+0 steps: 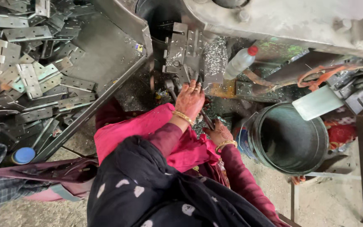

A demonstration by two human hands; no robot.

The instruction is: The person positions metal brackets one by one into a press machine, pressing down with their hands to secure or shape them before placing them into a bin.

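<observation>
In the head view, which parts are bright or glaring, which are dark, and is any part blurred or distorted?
In the head view, the hinge plates on the tray glare palely; the bucket interior and the machine recess above the left hand are dark; the right hand lies in shade; the black cloth near the lens looks soft; straight edges bend toward the frame borders.

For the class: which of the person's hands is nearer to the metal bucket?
Right. The right hand lies just left of the metal bucket, close to its rim. The left hand is farther off, up at the machine's metal fixture.
</observation>
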